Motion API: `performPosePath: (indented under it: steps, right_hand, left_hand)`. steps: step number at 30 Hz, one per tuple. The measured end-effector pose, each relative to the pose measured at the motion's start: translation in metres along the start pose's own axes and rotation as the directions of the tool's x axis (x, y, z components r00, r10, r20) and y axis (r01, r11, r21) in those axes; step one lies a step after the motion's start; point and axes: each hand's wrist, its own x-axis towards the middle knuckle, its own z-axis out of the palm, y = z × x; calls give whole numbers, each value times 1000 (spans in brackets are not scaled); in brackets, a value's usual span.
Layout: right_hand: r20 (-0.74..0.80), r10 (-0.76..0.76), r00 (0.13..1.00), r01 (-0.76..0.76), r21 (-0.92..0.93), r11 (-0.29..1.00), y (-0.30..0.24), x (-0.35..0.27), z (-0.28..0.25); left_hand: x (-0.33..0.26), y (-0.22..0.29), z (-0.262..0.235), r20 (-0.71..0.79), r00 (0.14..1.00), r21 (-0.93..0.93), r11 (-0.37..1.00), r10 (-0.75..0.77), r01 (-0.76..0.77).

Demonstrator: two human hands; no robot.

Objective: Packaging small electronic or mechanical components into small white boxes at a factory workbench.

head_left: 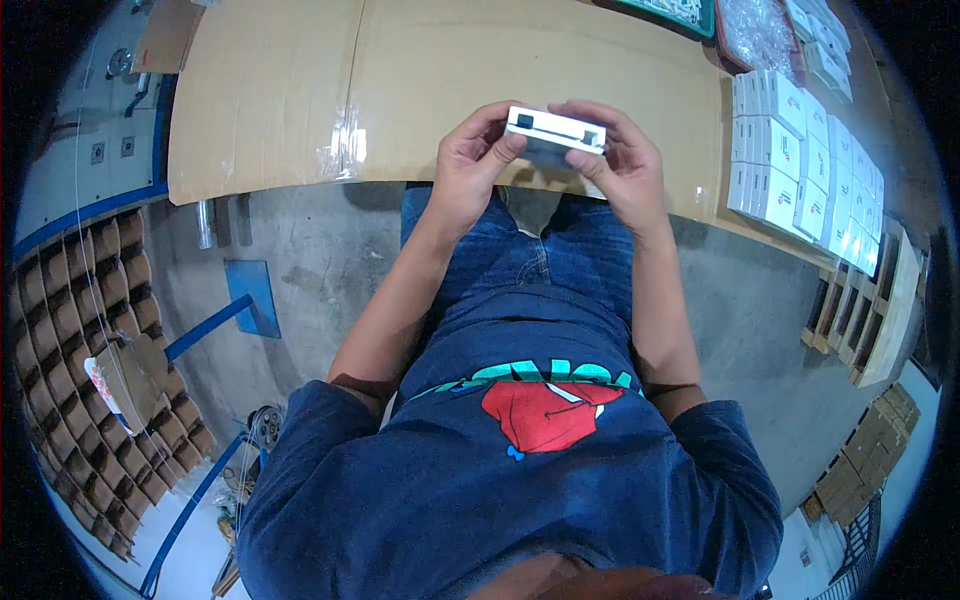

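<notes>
A small, flat white box (556, 128) is held up between both my hands, just over the near edge of the table. Its narrow side faces me and shows a dark patch close to each end. My left hand (472, 158) grips the left end, thumb on the near side and fingers behind. At the other end, my right hand (624, 168) has its thumb against the lower edge and its fingers curled around the back. Shadow darkens the underside, so I cannot tell what is there.
Brown cardboard (520, 60) covers the table, with clear tape along a seam. Stacked white boxes (785, 165) stand at the right edge. Behind them are a green tray (690, 22) of small pale pieces and a bin of clear plastic (755, 35). A wooden pallet (870, 310) lies below right.
</notes>
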Motion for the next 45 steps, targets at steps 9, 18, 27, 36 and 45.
performPosePath:
  steps: [9, 18, 27, 36, 45]
  right_hand:
    - [23, 88, 996, -77, -299, 951, 0, 2, -3]
    - [-68, 13, 998, -24, -164, 986, 6, -3, 2]
    - [-35, 116, 993, -121, -317, 941, 5, 0, -1]
    - [-41, 151, 988, -156, -260, 953, 6, 3, 1]
    - [9, 175, 985, -155, -415, 896, 9, -3, -11]
  left_hand:
    - [6, 16, 6, 53, 992, 142, 984, -117, 108]
    - [2, 3, -8, 72, 954, 85, 955, -291, 285]
    - [0, -7, -7, 102, 943, 99, 947, -315, 306]
    - [-2, -8, -7, 73, 949, 84, 950, -306, 300]
    - [-4, -14, -12, 89, 947, 95, 949, -309, 301]
